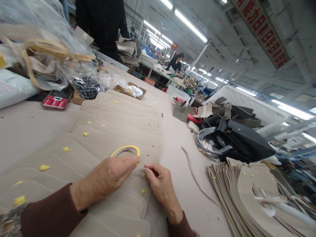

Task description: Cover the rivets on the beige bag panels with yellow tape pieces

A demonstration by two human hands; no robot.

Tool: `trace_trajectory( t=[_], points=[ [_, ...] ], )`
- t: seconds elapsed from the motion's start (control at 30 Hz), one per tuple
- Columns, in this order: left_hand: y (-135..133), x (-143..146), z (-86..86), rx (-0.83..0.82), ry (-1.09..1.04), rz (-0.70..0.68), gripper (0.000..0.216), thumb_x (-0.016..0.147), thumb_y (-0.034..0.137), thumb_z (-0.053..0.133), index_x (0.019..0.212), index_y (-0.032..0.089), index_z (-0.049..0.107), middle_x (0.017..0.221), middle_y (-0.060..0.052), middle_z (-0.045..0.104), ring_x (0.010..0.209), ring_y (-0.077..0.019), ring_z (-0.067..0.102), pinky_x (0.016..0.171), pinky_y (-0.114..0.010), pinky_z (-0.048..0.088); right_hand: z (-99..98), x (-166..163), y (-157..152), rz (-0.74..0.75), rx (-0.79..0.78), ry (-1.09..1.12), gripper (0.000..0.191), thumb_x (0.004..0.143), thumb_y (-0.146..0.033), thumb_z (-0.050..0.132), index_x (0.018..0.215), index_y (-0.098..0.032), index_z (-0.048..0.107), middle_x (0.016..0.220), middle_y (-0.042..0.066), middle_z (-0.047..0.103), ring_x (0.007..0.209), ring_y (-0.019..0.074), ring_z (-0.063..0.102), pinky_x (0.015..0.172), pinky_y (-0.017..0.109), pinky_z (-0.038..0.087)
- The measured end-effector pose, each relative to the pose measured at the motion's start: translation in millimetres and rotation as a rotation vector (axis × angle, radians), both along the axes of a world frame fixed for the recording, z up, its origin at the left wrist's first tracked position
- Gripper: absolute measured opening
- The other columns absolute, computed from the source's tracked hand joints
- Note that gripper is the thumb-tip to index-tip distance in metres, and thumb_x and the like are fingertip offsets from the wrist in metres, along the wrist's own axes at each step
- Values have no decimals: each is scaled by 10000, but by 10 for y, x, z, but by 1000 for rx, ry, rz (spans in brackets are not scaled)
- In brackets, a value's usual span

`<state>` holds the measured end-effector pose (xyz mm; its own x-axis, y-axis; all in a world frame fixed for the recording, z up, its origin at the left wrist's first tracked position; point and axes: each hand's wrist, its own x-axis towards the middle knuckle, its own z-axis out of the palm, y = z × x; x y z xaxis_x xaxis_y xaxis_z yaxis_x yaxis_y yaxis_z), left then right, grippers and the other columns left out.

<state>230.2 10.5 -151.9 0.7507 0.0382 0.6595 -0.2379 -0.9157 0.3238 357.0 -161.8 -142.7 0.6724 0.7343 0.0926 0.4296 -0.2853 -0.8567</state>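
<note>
Overlapping beige panels (98, 144) lie fanned out across the table in front of me. My left hand (111, 174) is closed on a roll of yellow tape (137, 148), which stands up behind the fingers. To its right, my right hand (160, 179) pinches thumb and forefinger together at the panels' right edge; whatever is between them is too small to make out. Small gold studs (148, 154) show along that edge, beyond my fingers. A bit of yellow tape (143, 191) covers a spot just below, and more yellow pieces (44, 168) dot the left side.
A stack of beige panels (222, 187) stands at the right, near a black handbag (239, 138). A loose strip (195, 174) lies between. Further back are a red calculator (57, 98), a cardboard tray (123, 89) and plastic wrapping. A person in black (101, 26) stands across the table.
</note>
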Motion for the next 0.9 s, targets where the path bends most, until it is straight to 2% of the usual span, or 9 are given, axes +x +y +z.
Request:
trace_trajectory(
  t=[0.1,0.2,0.33,0.43,0.53,0.63,0.7,0.83,0.9],
  points=[
    [-31,4,-7,7,0,-1,347,1041,200,389,1382,186,454,1190,-42,712,1055,-134,686,939,-210,515,41,-51,25,5,214,-73,180,878,-236,628,990,-170,753,835,39,744,707,155,651,666,248,513],
    [-70,5,-15,-1,39,-19,376,1038,189,380,1412,181,419,1236,-58,696,1111,-141,672,963,-214,517,112,-105,65,100,300,-231,187,895,-196,611,1042,-181,725,919,58,742,789,159,671,722,252,530],
    [-109,9,-11,-3,72,-2,324,1029,174,365,1344,173,442,1145,-68,720,1008,-152,706,847,-216,549,156,-127,99,156,241,-391,177,920,-155,540,866,-213,698,798,31,718,739,153,647,718,257,510],
    [-124,23,-9,1,79,-7,283,1018,155,367,1277,188,478,1029,-37,736,893,-148,722,730,-218,537,105,-123,107,134,235,-512,204,886,-129,503,783,-210,660,697,17,672,648,148,610,645,250,480],
    [-125,45,-5,-39,122,-29,214,1013,143,367,1093,212,553,861,13,707,756,-129,699,627,-218,481,30,-116,112,84,238,-613,195,840,-110,492,773,-196,654,651,15,640,584,142,589,592,242,455],
    [-122,74,24,-50,162,1,234,1000,130,358,931,212,566,761,20,649,670,-131,649,585,-237,428,18,-121,131,31,248,-627,192,807,-107,500,783,-186,674,646,21,646,567,138,597,581,237,455],
    [-123,95,63,-20,155,37,254,987,114,352,879,210,561,726,15,612,632,-142,606,571,-254,401,63,-140,159,-23,241,-492,173,797,-138,519,761,-185,682,645,24,659,563,139,605,572,238,466],
    [-148,132,142,112,48,88,285,975,89,340,815,208,543,689,3,554,575,-157,519,539,-282,352,178,-172,254,-141,219,164,142,767,-297,603,690,-182,638,528,-9,618,449,132,566,452,228,464],
    [-173,132,154,140,-4,95,290,972,81,339,798,209,532,669,6,527,555,-156,491,522,-286,337,185,-141,305,-169,227,391,188,732,-353,656,672,-179,618,479,-28,591,399,123,543,411,223,463]
  ],
)
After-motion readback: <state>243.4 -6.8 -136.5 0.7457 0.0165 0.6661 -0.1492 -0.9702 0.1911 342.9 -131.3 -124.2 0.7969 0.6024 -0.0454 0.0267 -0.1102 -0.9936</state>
